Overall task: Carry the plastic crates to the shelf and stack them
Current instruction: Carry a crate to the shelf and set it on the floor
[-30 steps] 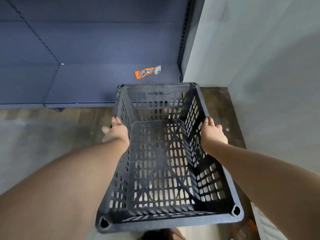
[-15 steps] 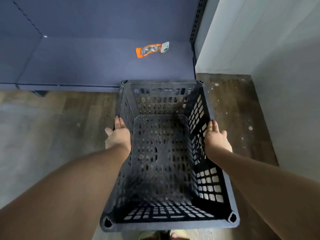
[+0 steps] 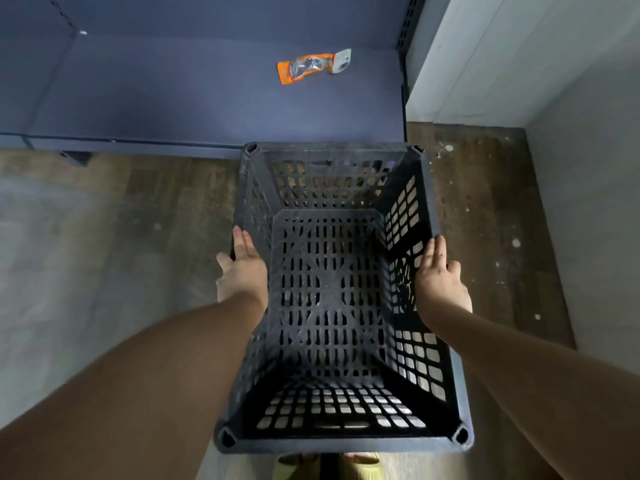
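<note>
Dim, soft light; the wall [image 3: 519, 57] at right is brightest. Wide-angle bending at the edges (forearms swell); crate [image 3: 332, 292] floor slightly blurred.

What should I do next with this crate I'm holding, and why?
Probably carry the crate a little further forward and lower it onto the blue shelf, left of the orange packet. Your left hand and right hand hold its two long sides, its far rim sits just short of the shelf edge, and the crate is empty.
</note>
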